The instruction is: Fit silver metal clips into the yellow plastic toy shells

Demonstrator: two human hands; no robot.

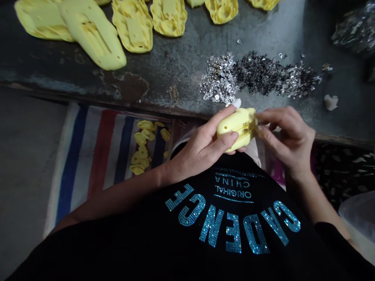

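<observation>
My left hand point(205, 146) is closed round a yellow plastic shell point(238, 124), held just off the table's front edge, thumb across its face. Small metal pieces show in the shell's slot. At the shell's right end is my right hand point(288, 136), its thumb and forefinger pinched close to the rim; what lies between the fingertips is too small to make out. Beyond the hands, a heap of small silvery metal pieces point(260, 74) is spread on the dark table point(175, 74).
Several yellow shells point(133, 27) line the table's far left and back. A clear bag of metal pieces point(356, 31) is at the back right. Small yellow parts point(140, 158) lie on a striped sheet point(99, 148) below the table edge. A white scrap point(331, 102) rests at right.
</observation>
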